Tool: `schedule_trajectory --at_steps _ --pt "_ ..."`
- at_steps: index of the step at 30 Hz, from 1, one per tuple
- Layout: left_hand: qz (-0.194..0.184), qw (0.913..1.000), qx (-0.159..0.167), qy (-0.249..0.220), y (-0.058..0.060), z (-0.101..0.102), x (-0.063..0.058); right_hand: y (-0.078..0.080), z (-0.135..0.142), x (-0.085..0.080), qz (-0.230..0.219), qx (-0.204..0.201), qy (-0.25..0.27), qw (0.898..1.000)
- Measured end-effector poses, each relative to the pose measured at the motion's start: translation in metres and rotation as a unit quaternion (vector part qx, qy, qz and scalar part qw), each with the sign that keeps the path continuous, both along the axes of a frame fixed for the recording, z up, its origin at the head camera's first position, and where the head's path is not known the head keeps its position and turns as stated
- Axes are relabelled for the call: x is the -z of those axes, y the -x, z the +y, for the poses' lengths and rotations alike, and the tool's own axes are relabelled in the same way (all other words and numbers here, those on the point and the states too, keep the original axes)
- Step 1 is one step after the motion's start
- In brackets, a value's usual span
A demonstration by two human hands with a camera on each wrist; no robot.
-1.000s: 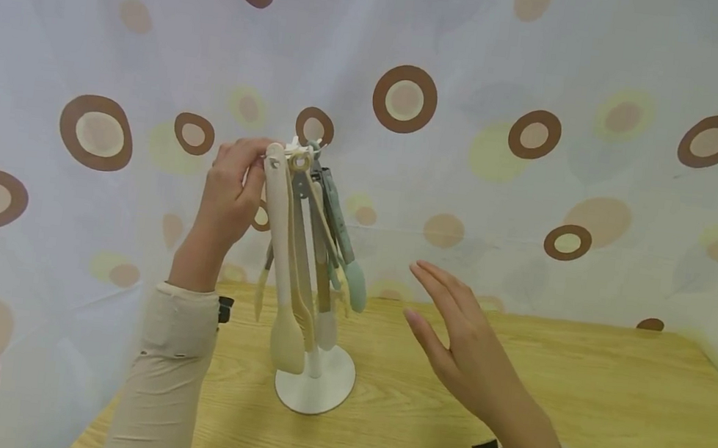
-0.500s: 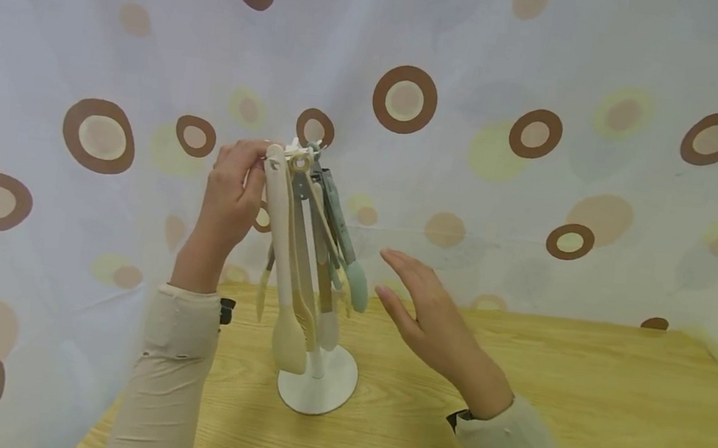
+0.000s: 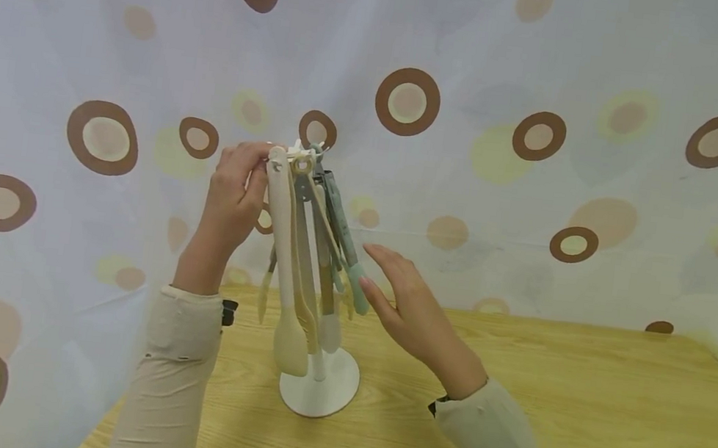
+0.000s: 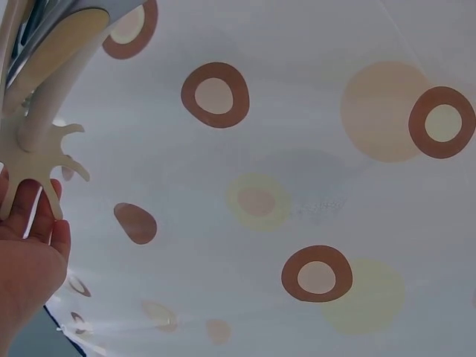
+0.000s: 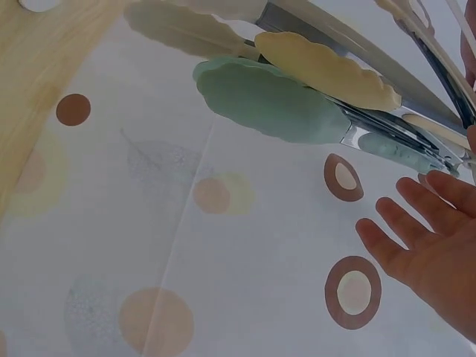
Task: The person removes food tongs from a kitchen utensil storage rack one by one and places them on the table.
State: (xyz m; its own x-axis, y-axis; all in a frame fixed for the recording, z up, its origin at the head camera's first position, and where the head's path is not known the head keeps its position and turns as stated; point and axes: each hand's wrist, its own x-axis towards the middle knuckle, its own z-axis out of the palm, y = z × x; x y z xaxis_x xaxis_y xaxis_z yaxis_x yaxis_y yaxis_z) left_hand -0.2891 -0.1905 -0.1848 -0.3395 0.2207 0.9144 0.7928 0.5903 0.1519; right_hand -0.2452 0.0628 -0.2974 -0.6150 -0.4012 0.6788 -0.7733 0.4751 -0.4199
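Note:
A white utensil stand point(image 3: 328, 399) with a round base holds several kitchen utensils hanging from its hooks. My left hand point(image 3: 232, 198) grips the hooked top of the stand; in the left wrist view its fingers curl at the pale hooks point(image 4: 56, 158). Mint-tipped tongs point(image 3: 357, 294) hang on the right side. My right hand point(image 3: 412, 311) is beside them, fingers extended and thumb tip overlapping the mint end. The right wrist view has that hand's open fingers below the tongs' handle end. At the front hangs a cream utensil point(image 3: 291, 342) with a broad head; yellow-tipped tongs point(image 5: 327, 71) hang close by.
The stand rests on a wood-grain table point(image 3: 577, 411). A pale curtain point(image 3: 485, 46) with brown ring and dot prints hangs behind the table and along its left side.
My right hand has moved left, from well right of the stand to the mint-tipped tongs. The left hand keeps its grip on the stand's top.

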Motion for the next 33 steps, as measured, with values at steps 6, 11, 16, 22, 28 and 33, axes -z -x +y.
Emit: schedule_trajectory --at_steps 6,11,16,22,28,33 --pt "-0.001 1.0 0.0 0.004 0.001 0.0 0.001 0.008 -0.006 -0.001 -0.006 0.003 0.001 1.0" --pt "-0.009 0.9999 -0.006 0.001 0.0 0.0 0.002 0.013 -0.01 0.0 -0.019 0.004 0.001 1.0" --pt "-0.009 0.9999 -0.01 0.002 0.0 -0.001 0.002 0.021 -0.015 -0.002 -0.033 -0.008 0.016 0.999" --pt "0.004 0.9999 -0.008 0.007 0.002 -0.002 0.002 0.03 -0.02 -0.004 -0.075 -0.018 0.033 0.996" --pt "0.007 0.9999 -0.007 0.001 0.003 -0.002 0.004 0.038 -0.024 -0.003 -0.115 -0.023 0.043 0.992" --pt "0.008 0.9999 -0.006 -0.002 0.004 -0.002 0.004 0.045 -0.028 -0.006 -0.148 -0.031 0.041 0.988"
